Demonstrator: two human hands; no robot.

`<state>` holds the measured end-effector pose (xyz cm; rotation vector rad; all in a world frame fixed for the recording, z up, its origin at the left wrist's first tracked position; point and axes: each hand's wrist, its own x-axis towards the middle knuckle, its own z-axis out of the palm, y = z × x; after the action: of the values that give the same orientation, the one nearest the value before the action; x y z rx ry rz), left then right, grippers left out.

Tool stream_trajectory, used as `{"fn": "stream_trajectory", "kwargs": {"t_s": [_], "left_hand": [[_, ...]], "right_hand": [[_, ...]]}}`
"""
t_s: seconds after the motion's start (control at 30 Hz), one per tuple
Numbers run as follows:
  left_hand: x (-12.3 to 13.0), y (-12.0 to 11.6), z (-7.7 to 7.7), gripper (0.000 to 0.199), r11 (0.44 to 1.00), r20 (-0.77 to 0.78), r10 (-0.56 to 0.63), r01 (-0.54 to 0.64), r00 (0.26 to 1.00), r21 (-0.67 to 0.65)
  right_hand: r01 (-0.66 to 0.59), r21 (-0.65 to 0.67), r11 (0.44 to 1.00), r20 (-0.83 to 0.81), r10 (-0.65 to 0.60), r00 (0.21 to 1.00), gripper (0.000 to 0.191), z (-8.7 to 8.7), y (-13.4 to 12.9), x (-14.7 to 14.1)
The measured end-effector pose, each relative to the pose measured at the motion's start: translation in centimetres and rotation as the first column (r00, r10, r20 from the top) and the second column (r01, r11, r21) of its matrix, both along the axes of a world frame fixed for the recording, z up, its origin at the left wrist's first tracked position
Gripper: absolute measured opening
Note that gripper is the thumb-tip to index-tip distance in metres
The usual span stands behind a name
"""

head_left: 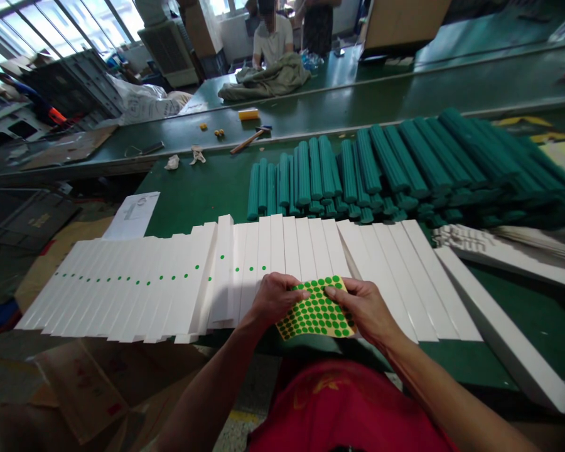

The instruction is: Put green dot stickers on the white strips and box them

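Holds a yellow sheet [316, 309], slightly bowed, rowed with round green stickers [328, 280], toward five o'clock, by long white pieces [405, 276]. Pinches its edges with left hand [274, 297] and right hand [365, 302], thumbs [301, 294] on top, with forearms [414, 361] slanting in from seven and four o'clock.

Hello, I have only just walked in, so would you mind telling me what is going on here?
A person's left hand and right hand hold a sheet of round green stickers over a row of long white boxes. Boxes toward the left each bear a green dot; those toward the right show none. Green ribbed bundles lie behind the row.
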<state>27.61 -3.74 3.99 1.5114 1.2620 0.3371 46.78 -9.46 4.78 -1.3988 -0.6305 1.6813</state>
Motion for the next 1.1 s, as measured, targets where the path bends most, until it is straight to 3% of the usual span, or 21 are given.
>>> {"fn": "stream_trajectory", "kwargs": {"t_s": [0.17,0.37,0.57,0.7,0.93,1.1], "left_hand": [[-0.2,0.2,-0.4,0.029,0.998,-0.033,-0.060,0.059,0.998,-0.022],[-0.2,0.6,0.8,0.022,0.982,-0.118,-0.166,0.175,0.979,0.076],[1.7,1.0,1.1,0.025,0.933,0.018,-0.119,0.105,0.993,0.345],[3.5,0.9,1.5,0.017,0.908,0.043,-0.125,0.097,0.991,0.407],[4.7,0.1,2.5,0.011,0.861,-0.112,-0.073,0.120,0.991,0.494],[4.7,-0.2,2.0,0.010,0.803,-0.209,-0.064,0.175,0.976,0.569]], "right_hand": [[-0.042,0.009,0.999,0.008,0.042,0.999,0.026,-0.5,-0.2,0.2],[-0.100,0.051,0.994,0.065,0.097,0.993,0.026,0.0,0.1,0.1],[-0.159,0.063,0.985,0.181,0.146,0.973,0.033,0.4,0.2,0.0],[-0.193,0.088,0.977,0.239,0.167,0.956,0.036,0.0,0.1,0.0],[-0.198,0.099,0.975,0.217,0.173,0.961,0.032,-0.7,-0.1,0.0],[-0.175,0.084,0.981,0.137,0.163,0.977,0.027,-1.0,-0.1,0.0]]}}
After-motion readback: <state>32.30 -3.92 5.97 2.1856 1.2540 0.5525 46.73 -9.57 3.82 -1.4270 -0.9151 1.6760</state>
